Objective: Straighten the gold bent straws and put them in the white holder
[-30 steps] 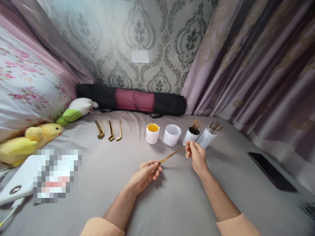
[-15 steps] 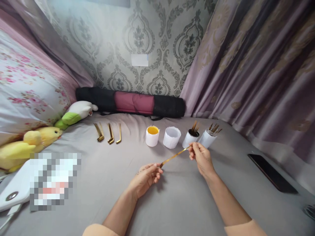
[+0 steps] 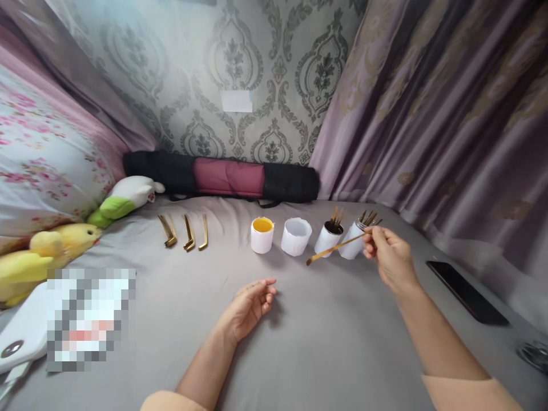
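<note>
My right hand pinches one end of a thin golden stick with a darker, wider tip. The stick slants down to the left, in front of two white cups on the right, its free tip above the grey sheet. My left hand holds nothing; it hovers low over the sheet, index finger stretched out and other fingers loosely curled. One right-hand cup has a dark inside and several brown sticks; the outermost cup holds several more. Left of them stand a white cup with a pale inside and one with a yellow inside.
Golden bent pieces lie in three groups: left, middle and right. A black phone lies at right. Plush toys and a white device with a cable sit at left. A black and maroon roll lies along the wall.
My left hand has let go of the stick's darker end. My right hand has moved right and slightly up with the stick, which now hangs free at its left end.
</note>
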{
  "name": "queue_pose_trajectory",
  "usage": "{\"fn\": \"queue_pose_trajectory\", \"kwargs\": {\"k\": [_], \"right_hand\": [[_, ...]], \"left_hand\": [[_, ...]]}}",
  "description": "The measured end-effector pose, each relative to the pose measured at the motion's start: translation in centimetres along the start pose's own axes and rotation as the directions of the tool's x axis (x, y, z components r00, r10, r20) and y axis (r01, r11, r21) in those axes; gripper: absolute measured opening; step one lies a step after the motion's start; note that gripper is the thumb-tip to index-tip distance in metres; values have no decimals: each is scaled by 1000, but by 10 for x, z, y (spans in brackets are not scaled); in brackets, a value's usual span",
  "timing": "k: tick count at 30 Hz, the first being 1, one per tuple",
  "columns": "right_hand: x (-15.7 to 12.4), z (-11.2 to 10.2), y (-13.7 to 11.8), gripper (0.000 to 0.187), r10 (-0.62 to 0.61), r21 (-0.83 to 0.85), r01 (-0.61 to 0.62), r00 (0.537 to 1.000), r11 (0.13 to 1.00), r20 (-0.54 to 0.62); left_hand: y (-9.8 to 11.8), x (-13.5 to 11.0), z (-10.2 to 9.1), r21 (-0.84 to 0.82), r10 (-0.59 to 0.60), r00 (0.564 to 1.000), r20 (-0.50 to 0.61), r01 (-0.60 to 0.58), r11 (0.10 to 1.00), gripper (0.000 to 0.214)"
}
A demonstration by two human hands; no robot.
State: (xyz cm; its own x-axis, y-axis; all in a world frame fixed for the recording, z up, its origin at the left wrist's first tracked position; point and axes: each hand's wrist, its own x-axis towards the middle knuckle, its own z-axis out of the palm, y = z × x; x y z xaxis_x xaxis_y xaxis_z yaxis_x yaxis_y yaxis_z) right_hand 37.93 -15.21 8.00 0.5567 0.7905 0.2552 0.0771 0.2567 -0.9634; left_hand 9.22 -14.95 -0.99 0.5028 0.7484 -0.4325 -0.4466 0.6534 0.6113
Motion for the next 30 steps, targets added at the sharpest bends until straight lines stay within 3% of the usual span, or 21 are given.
{"fn": "queue_pose_trajectory", "kwargs": {"k": [11, 21, 30], "right_hand": [[30, -22, -25, 26, -129, -35, 125, 978, 992, -161], [56, -32, -42, 18, -289, -161, 253, 918, 954, -271], [63, -26, -47, 19, -368, -260, 306, 899, 916, -239]], "left_hand": [[1, 2, -4, -50, 5, 1000, 8, -4, 999, 20], [0, 2, -5, -47, 9, 1000, 13, -9, 999, 21], [1, 3, -6, -45, 8, 1000, 14, -7, 999, 19]]}}
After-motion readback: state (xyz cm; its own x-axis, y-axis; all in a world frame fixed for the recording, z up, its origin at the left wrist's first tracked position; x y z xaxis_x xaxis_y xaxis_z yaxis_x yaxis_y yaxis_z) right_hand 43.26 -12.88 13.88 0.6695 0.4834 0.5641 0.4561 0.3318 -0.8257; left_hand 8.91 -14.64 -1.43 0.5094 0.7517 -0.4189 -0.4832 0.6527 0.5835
